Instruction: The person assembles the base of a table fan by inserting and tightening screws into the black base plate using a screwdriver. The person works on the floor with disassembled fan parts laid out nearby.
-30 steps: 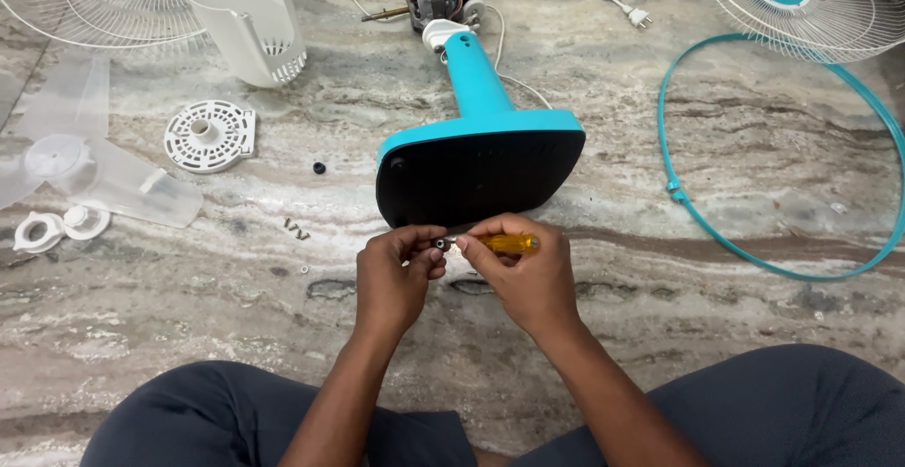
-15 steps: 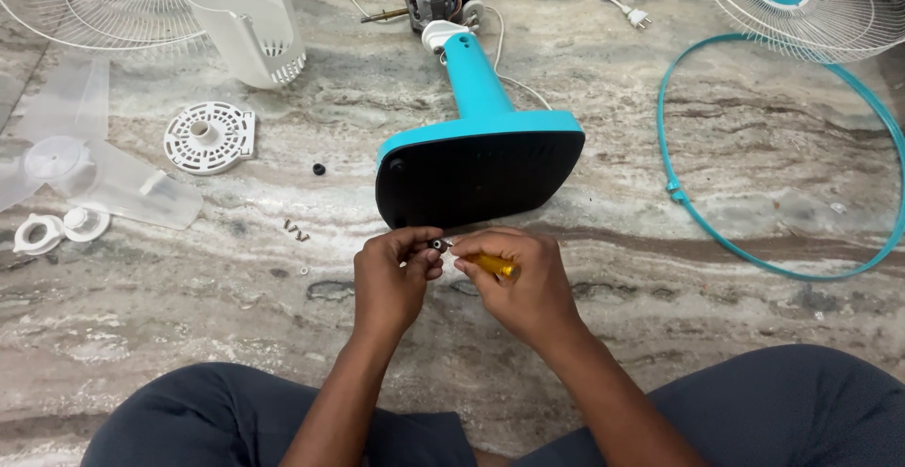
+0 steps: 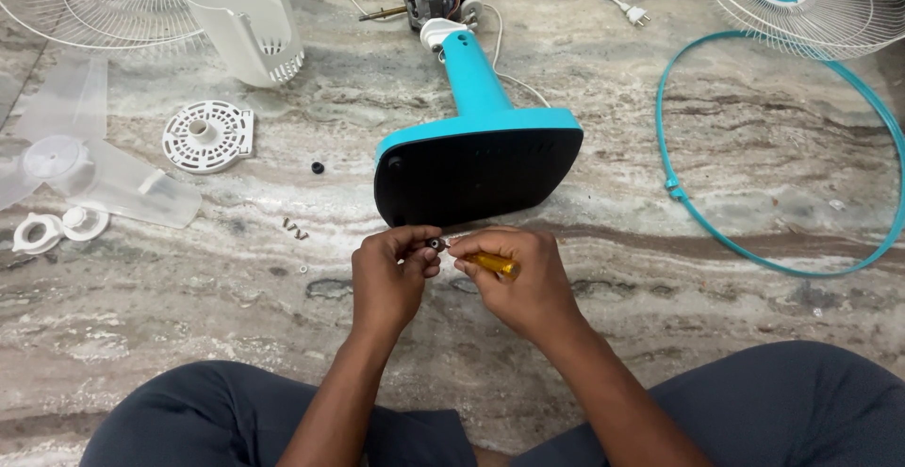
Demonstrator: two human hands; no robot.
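Nearby, the teal fan base [image 3: 478, 151] lies tipped on the marble floor [image 3: 660, 269]; just before it, the right hand [image 3: 518, 278] grips a yellow-handled screwdriver [image 3: 492, 262] while the left hand [image 3: 388, 274] pinches a small black part [image 3: 436, 242] at its tip.

Place: a home floor where I sit.
Surface: veined marble floor [image 3: 189, 335].
Signs: a household fan's stand [image 3: 476, 147] and white grille [image 3: 801, 5] lie around me.
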